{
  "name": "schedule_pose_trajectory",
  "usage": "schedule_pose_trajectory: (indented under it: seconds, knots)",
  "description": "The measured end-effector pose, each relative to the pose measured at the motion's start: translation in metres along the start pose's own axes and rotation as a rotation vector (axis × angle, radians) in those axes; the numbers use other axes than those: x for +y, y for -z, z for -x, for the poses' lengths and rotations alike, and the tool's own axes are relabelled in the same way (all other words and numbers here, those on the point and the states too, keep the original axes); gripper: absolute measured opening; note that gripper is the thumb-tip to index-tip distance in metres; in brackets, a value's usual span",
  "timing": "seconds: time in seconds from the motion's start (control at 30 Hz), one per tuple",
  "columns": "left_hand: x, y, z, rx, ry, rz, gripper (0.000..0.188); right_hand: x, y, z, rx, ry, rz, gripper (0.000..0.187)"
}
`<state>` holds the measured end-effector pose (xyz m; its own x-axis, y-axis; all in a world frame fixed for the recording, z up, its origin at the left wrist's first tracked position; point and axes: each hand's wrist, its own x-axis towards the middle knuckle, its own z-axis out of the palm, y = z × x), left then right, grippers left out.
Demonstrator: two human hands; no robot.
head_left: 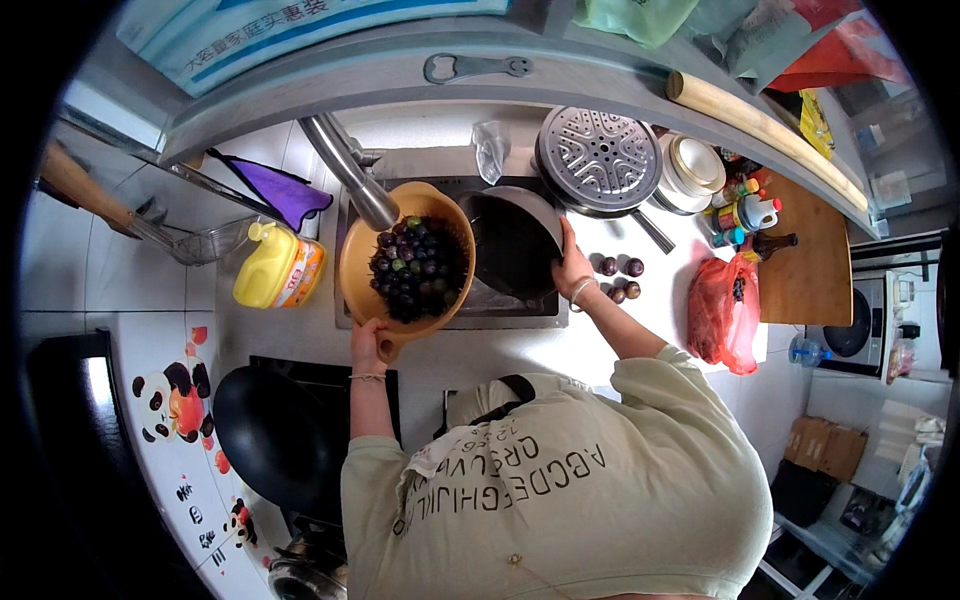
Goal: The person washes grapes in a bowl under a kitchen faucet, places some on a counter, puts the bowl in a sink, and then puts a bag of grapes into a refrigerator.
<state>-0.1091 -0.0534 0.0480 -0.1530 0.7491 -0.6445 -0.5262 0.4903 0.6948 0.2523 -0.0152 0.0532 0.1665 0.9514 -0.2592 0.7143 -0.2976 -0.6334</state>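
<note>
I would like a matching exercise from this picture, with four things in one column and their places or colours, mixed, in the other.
1. Grapes
2. Wok
3. Bottle opener
4. Jug

A. Yellow, left of the sink
B. On the front edge of the shelf
C. Inside the orange bowl that the left hand holds
D. Black, lower left of the picture

Pairs: 1-C, 2-D, 3-B, 4-A

White tiles line the wall off the tabletop's left edge, and look, a grey shelf sweeps right over the far edge! Light blazes along the near edge, while beyond the right edge stands a round-doored washing machine!
</note>
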Motion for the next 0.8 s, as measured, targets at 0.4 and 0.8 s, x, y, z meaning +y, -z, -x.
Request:
schedule_pose_trajectory:
  seconds: [0.4, 0.8]
  knots:
    - [0.001, 0.002, 0.012, -0.032, -0.013, 0.069, 0.04, -0.028, 0.035, 0.024, 0.19, 0.188, -0.028, 0.085]
    - [-0.004, 0.01, 0.024, -0.139, -0.047, 0.158, 0.05, -0.029, 0.042, 0.026, 0.57, 0.585, 0.124, 0.076]
